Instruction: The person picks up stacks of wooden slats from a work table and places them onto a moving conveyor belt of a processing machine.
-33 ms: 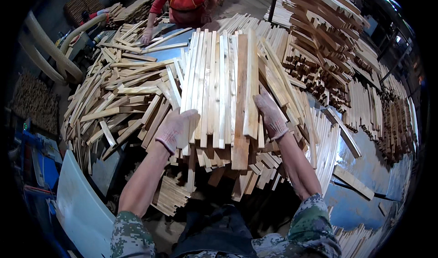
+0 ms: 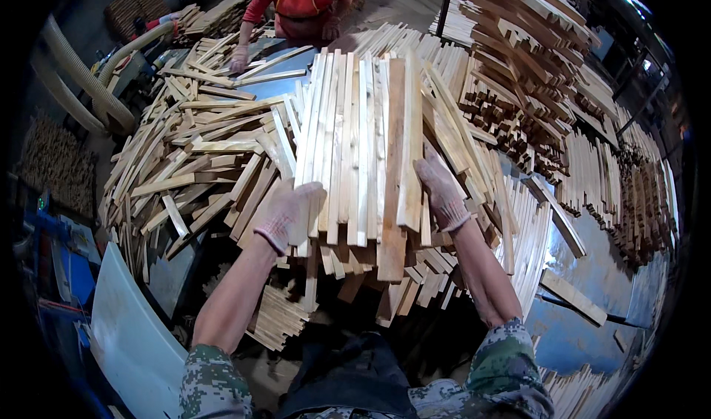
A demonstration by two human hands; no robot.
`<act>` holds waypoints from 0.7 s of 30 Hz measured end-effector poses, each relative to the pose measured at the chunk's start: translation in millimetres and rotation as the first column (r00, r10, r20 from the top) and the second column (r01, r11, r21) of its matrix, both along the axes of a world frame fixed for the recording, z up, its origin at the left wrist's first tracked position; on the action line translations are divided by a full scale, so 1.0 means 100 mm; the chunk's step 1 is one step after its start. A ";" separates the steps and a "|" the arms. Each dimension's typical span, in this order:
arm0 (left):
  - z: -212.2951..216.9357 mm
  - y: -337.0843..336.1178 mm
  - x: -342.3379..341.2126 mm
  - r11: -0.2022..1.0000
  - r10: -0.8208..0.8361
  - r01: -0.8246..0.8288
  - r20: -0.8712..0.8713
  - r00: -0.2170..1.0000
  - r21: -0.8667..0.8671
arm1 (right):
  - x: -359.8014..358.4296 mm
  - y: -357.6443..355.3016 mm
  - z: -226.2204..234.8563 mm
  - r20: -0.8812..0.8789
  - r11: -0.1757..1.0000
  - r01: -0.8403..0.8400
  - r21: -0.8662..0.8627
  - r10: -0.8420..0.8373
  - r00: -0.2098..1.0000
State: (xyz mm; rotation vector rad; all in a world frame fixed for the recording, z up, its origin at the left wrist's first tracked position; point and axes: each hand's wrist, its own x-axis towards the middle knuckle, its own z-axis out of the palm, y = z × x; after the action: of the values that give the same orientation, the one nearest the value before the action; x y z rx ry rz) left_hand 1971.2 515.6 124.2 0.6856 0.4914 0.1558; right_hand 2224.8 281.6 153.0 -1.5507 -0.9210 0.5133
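Between my two gloved hands stands a bundle of wooden strips (image 2: 361,145), lying side by side with uneven near ends. One strip (image 2: 392,197) in it is darker brown and juts out toward me. My left hand (image 2: 287,208) presses the bundle's left side, thumb on top and fingers mostly hidden below. On the right side, my right hand (image 2: 443,189) grips the edge with its thumb up along the outermost strip. More strip ends (image 2: 415,286) show beneath the bundle.
Loose strips (image 2: 200,145) lie in a jumbled heap on the left. Tall stacks of wood (image 2: 518,71) rise at the right, beside a blue-grey metal table (image 2: 592,271). Across the table stands a person in red (image 2: 302,4), a gloved hand on the strips. A pale curved panel (image 2: 129,323) stands near my left forearm.
The bundle of strips has shifted slightly toward me and to the right. Both my hands keep their hold on it and have moved only a little.
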 end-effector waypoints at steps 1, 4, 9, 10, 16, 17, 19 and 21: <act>0.06 -0.13 -0.08 0.999 -0.016 0.016 -0.014 1.000 0.043 | -0.11 -0.10 0.06 -0.005 1.000 0.015 -0.006 -0.015 1.000; 0.44 -0.64 -0.30 0.866 0.138 0.070 -0.372 0.918 0.495 | -0.54 -0.39 0.23 -0.108 0.993 0.099 0.061 -0.092 0.990; 0.39 -1.26 -0.77 0.801 0.198 0.097 -0.414 0.888 0.591 | -1.02 -1.09 0.28 -0.207 0.991 0.110 -0.071 -0.122 0.971; 0.43 -1.38 -0.86 0.892 0.107 0.062 -0.342 0.934 0.448 | -1.14 -1.20 0.22 -0.205 0.989 0.149 -0.017 -0.150 0.967; 0.31 -1.65 -1.16 0.869 0.144 0.029 -0.307 0.941 0.495 | -1.24 -1.90 -0.59 -0.098 0.983 0.182 0.014 -0.180 0.979; 0.20 -1.60 -1.18 0.897 0.113 0.024 -0.281 0.953 0.442 | -1.21 -1.94 -0.69 -0.204 0.980 0.198 0.003 -0.193 0.960; 0.20 -1.58 -1.19 0.909 0.071 0.015 -0.191 0.979 0.417 | -1.12 -1.96 -0.81 -0.428 0.972 0.235 0.010 -0.208 0.879; 0.11 -1.57 -1.20 0.871 0.155 -0.029 -0.219 0.963 0.490 | -1.33 -1.67 -0.25 -0.600 0.967 0.254 0.009 -0.198 0.775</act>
State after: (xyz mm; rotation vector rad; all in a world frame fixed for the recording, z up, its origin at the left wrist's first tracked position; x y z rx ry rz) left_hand 1851.3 359.0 135.2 1.1854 0.7428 0.2911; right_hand 2092.3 115.0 128.0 -1.2723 -0.2571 0.7194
